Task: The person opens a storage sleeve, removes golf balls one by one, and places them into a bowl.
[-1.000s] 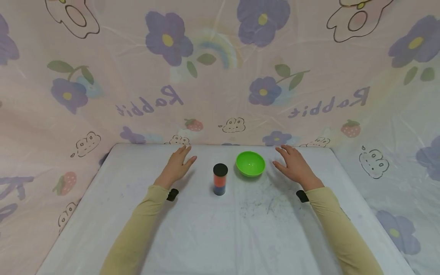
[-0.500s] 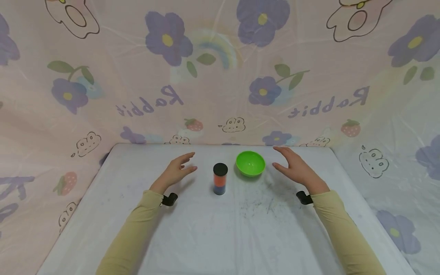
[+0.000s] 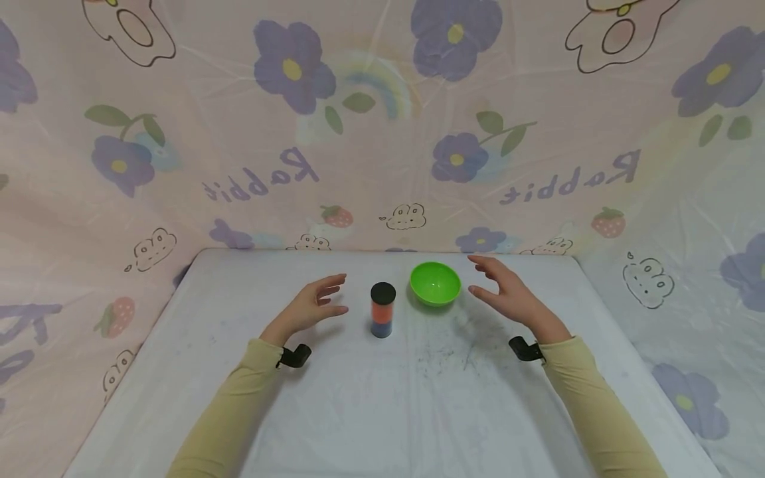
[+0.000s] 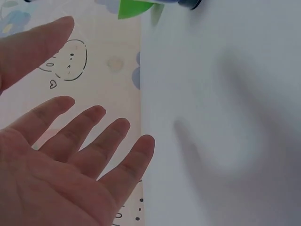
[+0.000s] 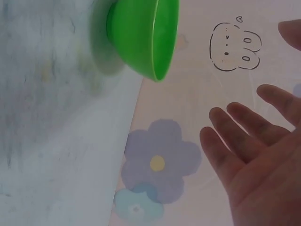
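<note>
A cylindrical container (image 3: 382, 312) with a black lid, orange-red upper part and dark blue lower part stands upright mid-table. Just behind it to the right sits a bright green bowl (image 3: 435, 284), its inside bare; the right wrist view shows the bowl (image 5: 141, 35) from the side. My left hand (image 3: 307, 305) hovers left of the container, fingers spread and touching nothing; its palm (image 4: 61, 160) shows in the left wrist view. To the right of the bowl my right hand (image 3: 508, 292) is held in the air, fingers apart, with a gap between it and the bowl.
The white table (image 3: 382, 411) carries faint dark scribble marks in front of the bowl. A patterned curtain (image 3: 382, 133) with flowers and rabbits hangs behind and at both sides. Black wrist cameras (image 3: 295, 356) sit on both wrists.
My left hand has turned thumb-up and come slightly nearer the container, lower in view. My right hand has shifted a little left toward the bowl. Container and bowl stay put.
</note>
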